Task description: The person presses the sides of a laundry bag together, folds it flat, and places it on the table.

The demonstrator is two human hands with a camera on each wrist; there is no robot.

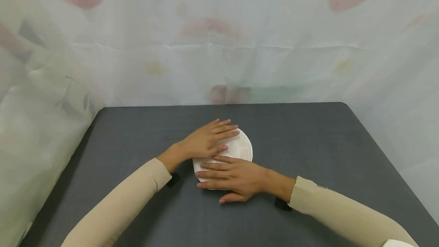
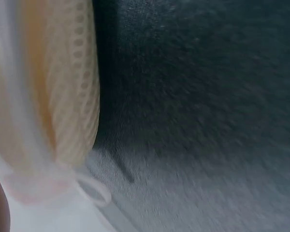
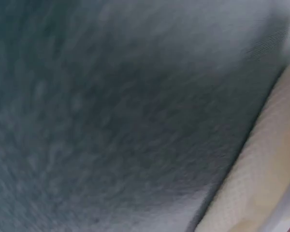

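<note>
Both hands lie flat with straight fingers on a white cloth in the middle of the dark table; the left hand presses the top and the right hand the bottom. It looks like the pressing-flat step. The next move likely calls for an even, gentle push.

hands: 2 | white mesh pad: 1, perhaps folded | table: 1

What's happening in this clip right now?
A person in beige sleeves has both hands flat on a white, round-edged mesh cloth lying on a dark grey table. The left hand presses its upper part, the right hand its near part, fingers straight. The cloth looks folded, but that is hard to confirm. Both wrist views are blurred.
</note>
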